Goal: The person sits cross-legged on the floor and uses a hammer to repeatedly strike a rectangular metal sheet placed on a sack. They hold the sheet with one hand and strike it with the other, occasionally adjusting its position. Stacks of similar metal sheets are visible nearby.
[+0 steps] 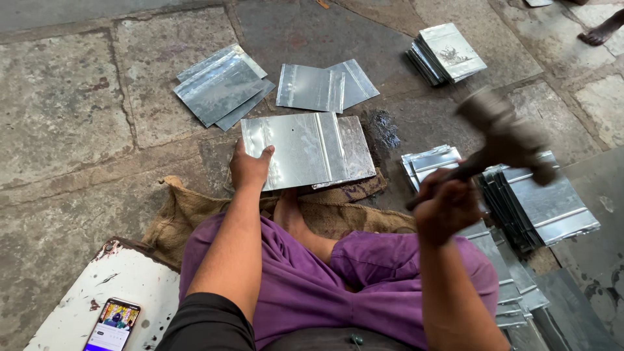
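A shiny sheet-metal piece (pixel 305 148) with a folded seam lies on the stone floor in front of my crossed legs. My left hand (pixel 249 166) presses on its near left corner, thumb over the edge. My right hand (pixel 444 205) is shut on the handle of a hammer (pixel 507 138), raised above the floor to the right of the sheet and blurred by motion. My foot (pixel 288 211) rests just under the sheet's near edge, on a piece of burlap sacking (pixel 188 211).
More metal sheets lie behind (pixel 221 84), (pixel 318 86), and stacks stand at the back right (pixel 447 52) and right (pixel 539 205). A phone (pixel 113 325) lies on a white board (pixel 84 299) at my left. Another person's foot (pixel 603 31) shows top right.
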